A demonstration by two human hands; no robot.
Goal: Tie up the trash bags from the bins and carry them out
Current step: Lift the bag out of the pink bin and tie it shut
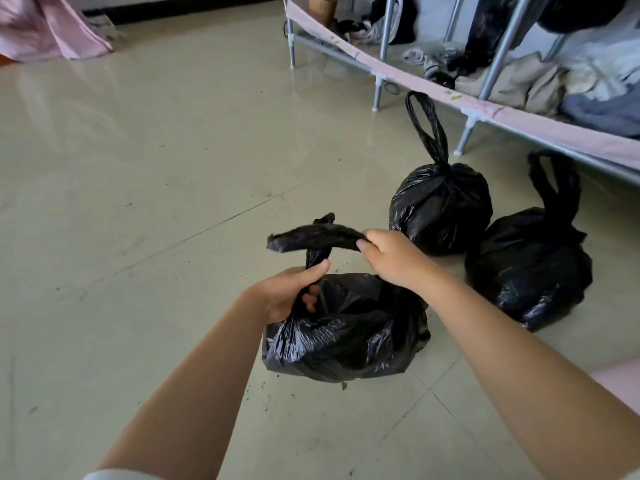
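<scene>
Gripping the nearest trash bag (346, 334) on the floor just in front of the clothes rack (485, 109), our left hand (287, 296) curled around one twisted handle, our right hand (391, 258) pinching the other, two tied bags (441, 206) between it and the rack

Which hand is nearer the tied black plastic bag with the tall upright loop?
Right. The right hand, pinching the near black bag's twisted handle, sits just beside the tied black plastic bag; the left hand grips the other handle, farther away.
</scene>
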